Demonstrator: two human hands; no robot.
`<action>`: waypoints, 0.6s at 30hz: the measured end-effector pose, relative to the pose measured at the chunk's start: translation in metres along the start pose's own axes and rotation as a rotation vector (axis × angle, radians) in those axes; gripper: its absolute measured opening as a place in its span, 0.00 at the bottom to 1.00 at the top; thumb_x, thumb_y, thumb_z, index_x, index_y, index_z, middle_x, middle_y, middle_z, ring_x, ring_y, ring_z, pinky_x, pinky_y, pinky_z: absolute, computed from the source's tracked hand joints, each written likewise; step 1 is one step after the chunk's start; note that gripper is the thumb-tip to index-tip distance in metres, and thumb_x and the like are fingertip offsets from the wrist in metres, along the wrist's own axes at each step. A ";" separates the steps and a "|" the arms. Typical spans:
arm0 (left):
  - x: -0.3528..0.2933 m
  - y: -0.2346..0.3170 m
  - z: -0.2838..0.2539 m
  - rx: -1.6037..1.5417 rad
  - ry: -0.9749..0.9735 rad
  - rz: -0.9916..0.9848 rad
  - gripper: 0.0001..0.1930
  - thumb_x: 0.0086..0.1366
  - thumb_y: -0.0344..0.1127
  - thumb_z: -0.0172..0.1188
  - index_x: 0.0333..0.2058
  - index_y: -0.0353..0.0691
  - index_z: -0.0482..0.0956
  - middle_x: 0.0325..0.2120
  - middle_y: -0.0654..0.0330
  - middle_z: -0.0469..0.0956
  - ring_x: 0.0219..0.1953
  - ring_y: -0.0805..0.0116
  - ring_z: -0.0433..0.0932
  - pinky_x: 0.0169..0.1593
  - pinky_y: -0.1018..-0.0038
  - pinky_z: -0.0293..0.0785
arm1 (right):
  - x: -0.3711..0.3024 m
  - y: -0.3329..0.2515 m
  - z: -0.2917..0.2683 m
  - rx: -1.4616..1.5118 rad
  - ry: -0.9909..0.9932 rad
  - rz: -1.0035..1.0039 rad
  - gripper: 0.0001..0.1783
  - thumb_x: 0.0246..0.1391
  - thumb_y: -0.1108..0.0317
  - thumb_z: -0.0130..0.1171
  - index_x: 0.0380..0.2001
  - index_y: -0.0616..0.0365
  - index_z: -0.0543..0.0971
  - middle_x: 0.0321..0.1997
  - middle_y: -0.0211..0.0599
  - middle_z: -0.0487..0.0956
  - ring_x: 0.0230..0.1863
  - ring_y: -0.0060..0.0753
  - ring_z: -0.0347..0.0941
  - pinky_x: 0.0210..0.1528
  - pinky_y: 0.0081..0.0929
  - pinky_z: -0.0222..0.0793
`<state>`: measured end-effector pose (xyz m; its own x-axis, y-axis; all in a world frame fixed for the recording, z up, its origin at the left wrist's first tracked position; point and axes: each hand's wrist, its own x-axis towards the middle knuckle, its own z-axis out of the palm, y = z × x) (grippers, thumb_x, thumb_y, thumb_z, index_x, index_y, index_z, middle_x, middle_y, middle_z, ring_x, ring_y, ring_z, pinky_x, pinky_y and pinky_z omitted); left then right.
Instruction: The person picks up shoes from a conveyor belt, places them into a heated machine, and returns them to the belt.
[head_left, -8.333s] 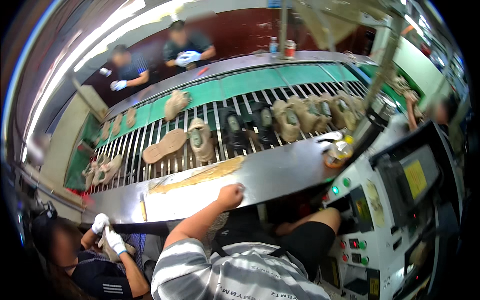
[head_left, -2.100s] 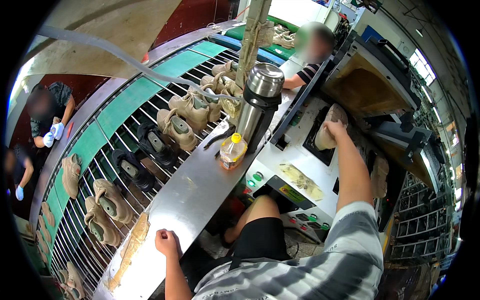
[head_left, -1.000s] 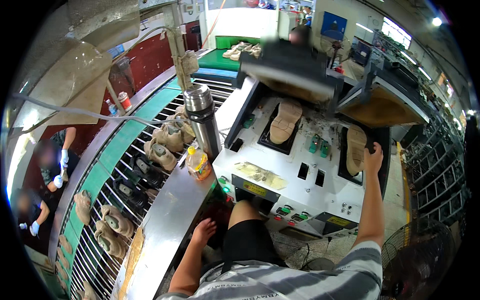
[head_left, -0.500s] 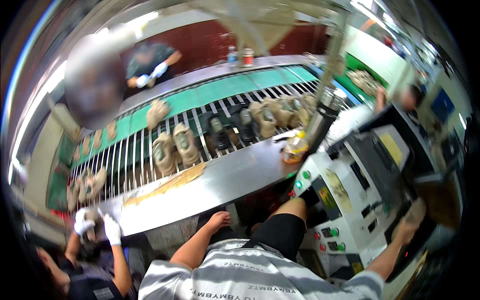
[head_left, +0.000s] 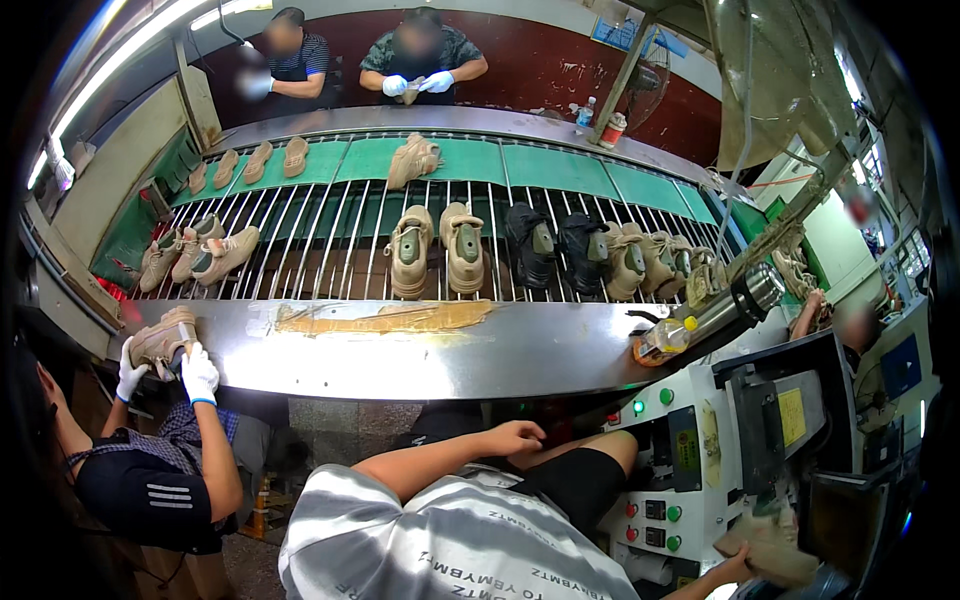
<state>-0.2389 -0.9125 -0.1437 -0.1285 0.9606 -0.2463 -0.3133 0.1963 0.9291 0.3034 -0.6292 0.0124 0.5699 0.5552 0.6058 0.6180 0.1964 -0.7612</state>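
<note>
My right hand (head_left: pixel 738 566) grips a beige shoe (head_left: pixel 770 550), slightly blurred, low beside the white machine (head_left: pixel 655 480) at the right. The fingers wrap its near end; part of them is hidden behind it. My left hand (head_left: pixel 517 437) hovers by my thigh, just short of the metal table's front edge, with its fingers loosely curled and nothing visible in them. Green and red buttons sit on the machine's front. Its dark upper part (head_left: pixel 780 410) stands above the shoe.
Beyond the metal table (head_left: pixel 560 345), a rod conveyor (head_left: pixel 330 250) carries beige shoes (head_left: pixel 463 250) and black shoes (head_left: pixel 530 245). A bottle (head_left: pixel 663 341) and a steel flask (head_left: pixel 735 305) stand at the right. A gloved co-worker (head_left: pixel 150 480) handles a shoe at left; others sit across.
My view has turned and levelled. My left hand has shifted right, and my right hand with the shoe appears lower and nearer. The left co-worker's shoe is raised to the table edge.
</note>
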 end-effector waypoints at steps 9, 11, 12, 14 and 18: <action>-0.049 0.172 0.059 -0.405 -0.314 0.591 0.50 0.52 0.45 0.72 0.66 0.40 0.50 0.62 0.55 0.60 0.64 0.61 0.60 0.66 0.65 0.56 | -0.209 -0.254 0.048 1.009 -1.484 0.514 0.46 0.39 0.59 0.62 0.64 0.60 0.59 0.62 0.41 0.65 0.62 0.47 0.63 0.62 0.45 0.63; -0.089 0.203 0.033 -0.706 -0.063 0.579 0.48 0.48 0.42 0.70 0.65 0.37 0.54 0.58 0.53 0.65 0.62 0.59 0.64 0.64 0.62 0.61 | -0.256 -0.315 0.071 0.980 -1.843 0.158 0.39 0.47 0.60 0.61 0.62 0.61 0.62 0.61 0.40 0.66 0.62 0.42 0.64 0.62 0.37 0.61; -0.095 0.196 0.001 -0.814 -0.047 0.612 0.44 0.47 0.42 0.65 0.62 0.33 0.58 0.56 0.51 0.68 0.58 0.56 0.69 0.63 0.60 0.64 | -0.273 -0.352 0.073 0.985 -1.944 0.061 0.34 0.51 0.60 0.60 0.60 0.61 0.65 0.60 0.40 0.67 0.60 0.39 0.64 0.61 0.34 0.61; -0.126 0.179 -0.058 -0.907 0.162 0.604 0.40 0.47 0.43 0.59 0.59 0.30 0.62 0.54 0.46 0.71 0.55 0.51 0.72 0.62 0.58 0.65 | -0.287 -0.404 0.077 0.982 -2.122 -0.199 0.26 0.54 0.62 0.59 0.55 0.61 0.70 0.58 0.41 0.69 0.59 0.34 0.65 0.59 0.30 0.61; -0.186 0.125 -0.175 -0.885 0.835 0.677 0.31 0.51 0.41 0.54 0.52 0.28 0.68 0.48 0.47 0.75 0.50 0.52 0.75 0.57 0.58 0.70 | -0.310 -0.434 0.091 0.870 -2.098 -0.419 0.19 0.51 0.67 0.62 0.47 0.61 0.76 0.53 0.40 0.72 0.53 0.32 0.68 0.55 0.28 0.64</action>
<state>-0.4189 -1.1012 -0.0301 -0.9119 0.3556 -0.2051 -0.4090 -0.7441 0.5283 -0.1904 -0.8127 0.1342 -0.9870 0.0695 0.1446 -0.1125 0.3435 -0.9324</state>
